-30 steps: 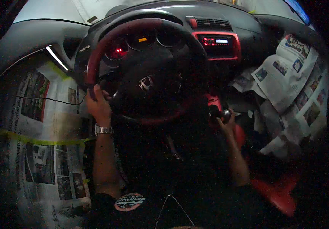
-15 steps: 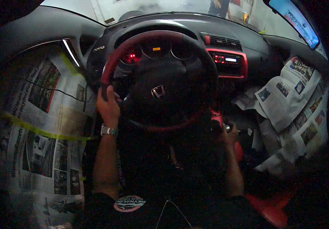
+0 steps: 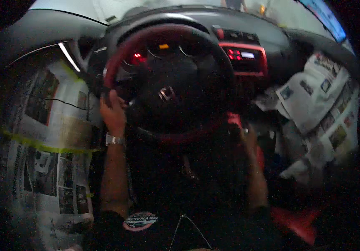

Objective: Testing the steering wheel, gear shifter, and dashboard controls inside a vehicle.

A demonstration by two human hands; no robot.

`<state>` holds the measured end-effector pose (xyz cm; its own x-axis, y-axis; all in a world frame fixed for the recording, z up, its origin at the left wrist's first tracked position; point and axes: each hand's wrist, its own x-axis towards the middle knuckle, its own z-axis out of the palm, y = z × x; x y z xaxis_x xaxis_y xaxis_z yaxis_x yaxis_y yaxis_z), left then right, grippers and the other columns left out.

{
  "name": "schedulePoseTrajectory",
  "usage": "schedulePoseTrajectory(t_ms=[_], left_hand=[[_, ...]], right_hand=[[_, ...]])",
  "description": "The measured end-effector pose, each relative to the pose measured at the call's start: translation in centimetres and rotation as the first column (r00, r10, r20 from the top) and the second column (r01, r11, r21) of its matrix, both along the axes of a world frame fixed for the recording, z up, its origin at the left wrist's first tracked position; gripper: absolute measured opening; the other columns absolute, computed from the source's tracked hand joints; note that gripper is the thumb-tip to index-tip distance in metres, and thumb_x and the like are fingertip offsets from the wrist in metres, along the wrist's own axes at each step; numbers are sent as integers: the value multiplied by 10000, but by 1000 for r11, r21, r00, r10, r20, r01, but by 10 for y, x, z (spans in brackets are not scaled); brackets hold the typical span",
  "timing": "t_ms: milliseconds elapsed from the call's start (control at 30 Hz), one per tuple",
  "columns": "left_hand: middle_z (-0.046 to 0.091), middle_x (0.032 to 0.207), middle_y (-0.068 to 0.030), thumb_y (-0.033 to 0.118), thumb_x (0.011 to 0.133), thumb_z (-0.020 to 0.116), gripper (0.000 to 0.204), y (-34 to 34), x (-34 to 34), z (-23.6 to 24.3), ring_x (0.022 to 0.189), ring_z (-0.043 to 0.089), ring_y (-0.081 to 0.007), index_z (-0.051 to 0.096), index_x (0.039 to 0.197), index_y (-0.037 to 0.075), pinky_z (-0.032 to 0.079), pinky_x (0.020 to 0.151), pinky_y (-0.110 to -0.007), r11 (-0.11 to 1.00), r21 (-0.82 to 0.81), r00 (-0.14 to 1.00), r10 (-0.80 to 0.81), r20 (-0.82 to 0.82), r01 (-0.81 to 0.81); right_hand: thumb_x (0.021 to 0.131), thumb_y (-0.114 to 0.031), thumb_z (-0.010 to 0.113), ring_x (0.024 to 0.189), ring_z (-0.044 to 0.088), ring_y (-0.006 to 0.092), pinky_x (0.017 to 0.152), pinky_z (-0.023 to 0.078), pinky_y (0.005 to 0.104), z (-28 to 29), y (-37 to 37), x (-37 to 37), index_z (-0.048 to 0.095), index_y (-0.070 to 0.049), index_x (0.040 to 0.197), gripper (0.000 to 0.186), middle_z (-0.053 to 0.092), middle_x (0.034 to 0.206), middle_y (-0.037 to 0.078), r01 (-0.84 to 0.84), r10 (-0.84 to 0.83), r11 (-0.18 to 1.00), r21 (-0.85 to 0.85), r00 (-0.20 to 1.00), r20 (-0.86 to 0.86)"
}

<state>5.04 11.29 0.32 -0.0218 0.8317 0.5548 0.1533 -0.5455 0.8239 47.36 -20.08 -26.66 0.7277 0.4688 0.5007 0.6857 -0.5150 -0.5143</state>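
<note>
My left hand (image 3: 114, 113) is closed round the left side of the black and red steering wheel (image 3: 116, 59), its thumb lying along the inner edge. A metal-banded watch (image 3: 115, 139) sits on that wrist. Low to the right of the wheel, my right hand (image 3: 250, 140) is closed on a gear lever; a glint of its shiny knob (image 3: 246, 131) shows beside the fingers. Next to the lever is a red console part (image 3: 234, 119). Darkness and blur hide most of the right fingers. Small red and orange lights glow in the instrument cluster (image 3: 163, 52) behind the wheel.
Newspaper with yellow-green tape (image 3: 46, 146) covers the door at left. More newspaper (image 3: 309, 100) drapes the passenger side. A lit car stereo (image 3: 245, 56) sits in a red-framed dashboard panel. A person (image 3: 234, 5) stands beyond the windshield.
The view has tilted and blurred, so the dashboard and wheel sit slightly higher and further left. Both hands keep their places on the wheel and the gear lever.
</note>
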Motion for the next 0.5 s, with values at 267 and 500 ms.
schedulePoseTrajectory(t_ms=[267,500], left_hand=[[655,754,-63,508,1057,557,515,17,8,-7,607,596,-142,602,1056,-5,493,581,-297,995,1,995,103,-9,-103],[669,770,-82,549,1048,546,583,32,2,-6,605,600,-150,626,1086,-27,490,570,-308,989,57,990,136,-38,-134]], right_hand=[[918,-378,690,935,716,452,783,580,525,24,32,-19,735,-47,1101,381,738,1006,249,139,-144,988,-71,987,-72],[908,-396,710,867,729,430,754,581,510,56,59,13,734,-53,1087,387,742,867,237,-63,52,987,-150,995,-81]])
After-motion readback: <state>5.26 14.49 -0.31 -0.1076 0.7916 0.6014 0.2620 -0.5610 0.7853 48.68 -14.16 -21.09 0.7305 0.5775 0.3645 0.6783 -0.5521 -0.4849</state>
